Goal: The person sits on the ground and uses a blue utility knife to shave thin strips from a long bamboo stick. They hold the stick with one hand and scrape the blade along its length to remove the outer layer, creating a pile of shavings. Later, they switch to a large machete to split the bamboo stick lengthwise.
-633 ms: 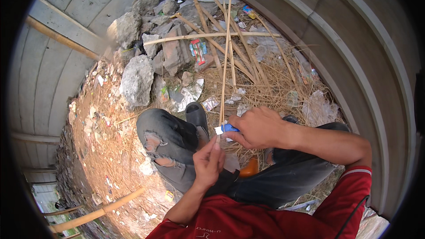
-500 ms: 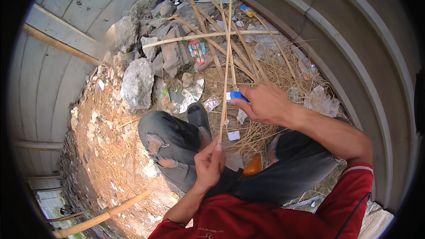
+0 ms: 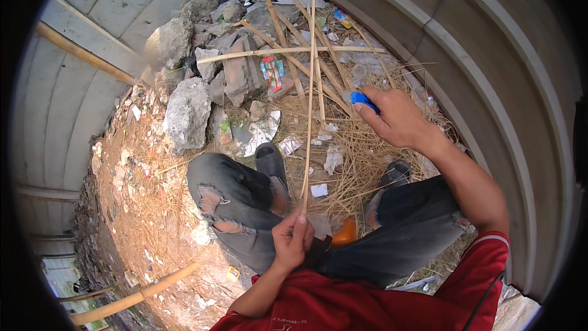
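A long, thin, pale bamboo strip [image 3: 307,153] stretches away from me. My left hand [image 3: 292,240] pinches its near end between thumb and fingers, above my lap. Part way along, the strip looks parted into two slivers, the shorter of them on the right side. My right hand [image 3: 398,117] is closed around a small blue-handled tool [image 3: 363,102], held to the right of the strip and apart from it. Whether the tool has a blade cannot be made out, since the fingers cover most of it.
Bamboo lengths [image 3: 288,55] lie crossed on the rubble beyond my knees. Grey rocks [image 3: 188,113] are piled ahead on the left. Straw-like shavings [image 3: 358,165] and litter cover the ground. An orange object [image 3: 345,233] sits between my legs. A corrugated metal wall [image 3: 490,73] curves along the right.
My right hand has moved to the right and slightly away from me with the blue-handled tool, leaving the strip's side. My left hand keeps its pinch, slightly lower in the picture.
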Motion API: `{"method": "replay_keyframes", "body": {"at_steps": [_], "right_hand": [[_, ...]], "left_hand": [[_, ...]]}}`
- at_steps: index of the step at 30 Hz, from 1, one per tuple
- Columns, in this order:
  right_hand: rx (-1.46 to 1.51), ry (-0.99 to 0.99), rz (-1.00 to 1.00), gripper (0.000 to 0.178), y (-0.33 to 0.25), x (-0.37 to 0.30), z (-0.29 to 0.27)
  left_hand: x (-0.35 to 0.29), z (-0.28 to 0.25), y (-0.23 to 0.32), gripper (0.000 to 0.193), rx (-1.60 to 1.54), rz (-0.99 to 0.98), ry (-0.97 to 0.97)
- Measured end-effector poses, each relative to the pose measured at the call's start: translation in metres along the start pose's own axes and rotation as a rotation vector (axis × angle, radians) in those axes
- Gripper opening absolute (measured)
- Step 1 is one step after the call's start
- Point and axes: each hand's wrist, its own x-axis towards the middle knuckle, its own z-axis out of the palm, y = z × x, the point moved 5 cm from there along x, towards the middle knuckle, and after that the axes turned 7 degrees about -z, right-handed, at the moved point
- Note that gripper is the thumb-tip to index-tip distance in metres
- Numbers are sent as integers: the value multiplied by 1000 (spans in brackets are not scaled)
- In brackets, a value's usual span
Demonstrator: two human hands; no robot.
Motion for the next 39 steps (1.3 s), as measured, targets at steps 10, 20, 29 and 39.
{"method": "replay_keyframes", "body": {"at_steps": [10, 20, 29, 39], "right_hand": [[6, -424, -219, 43, -84, -31, 71], [-90, -24, 32, 47, 0, 16, 33], [-7, 597, 512, 63, 209, -12, -106], [842, 244, 357, 41, 46, 13, -27]], "left_hand": [[17, 11, 18, 39, -54, -54, 26], [9, 9, 6, 39, 118, -70, 40], [-67, -37, -55, 35, 254, -105, -109], [-25, -10, -29, 39, -122, -108, -217]]}}
